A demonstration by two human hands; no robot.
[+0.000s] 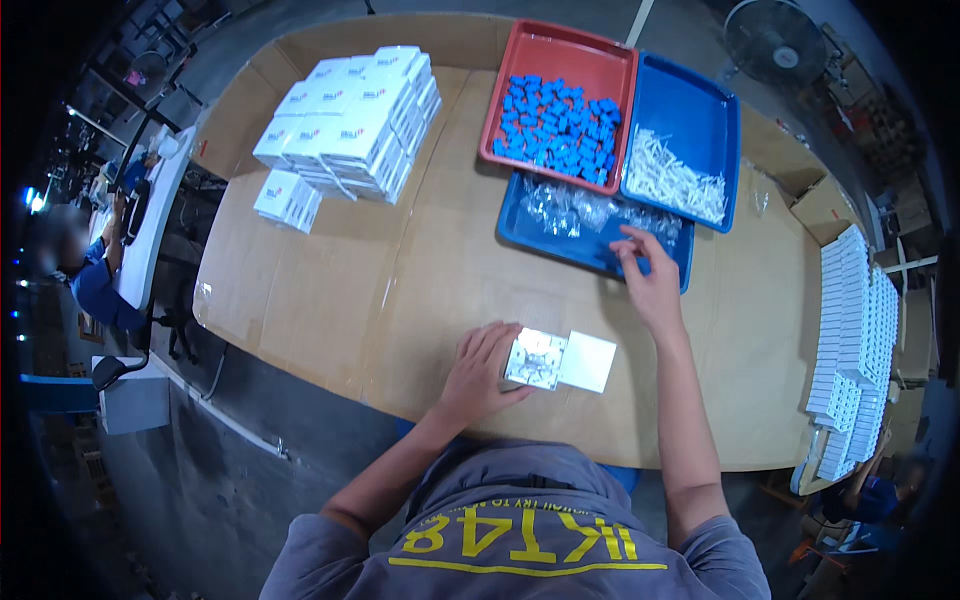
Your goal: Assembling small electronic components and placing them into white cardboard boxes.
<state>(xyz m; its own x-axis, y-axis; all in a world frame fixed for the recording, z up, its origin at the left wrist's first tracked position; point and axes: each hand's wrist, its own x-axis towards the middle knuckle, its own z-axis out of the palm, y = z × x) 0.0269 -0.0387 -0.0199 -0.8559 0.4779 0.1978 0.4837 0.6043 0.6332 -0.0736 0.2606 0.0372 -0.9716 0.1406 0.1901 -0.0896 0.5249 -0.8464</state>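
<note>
On the near part of the table stands a small white box [534, 360] with its square lid flap [588, 361] folded out to the right. Something pale and shiny shows inside it, too glossy to make out. My left hand [484, 372] grips the box from its left side, fingers at the far edge and thumb at the near one. Over the front right part of the lower blue tray [560, 250] hovers my right hand [648, 268], fingers bent and apart, with nothing visible in them. Small clear plastic bags [560, 208] lie in that tray.
A red tray [570, 50] of blue plastic pieces [560, 125] and a blue tray [690, 90] of white pieces [675, 180] overlap the lower tray. Stacked white boxes [345, 125] stand far left; rows of white boxes [850, 330] line the right edge. Other people sit beyond both sides.
</note>
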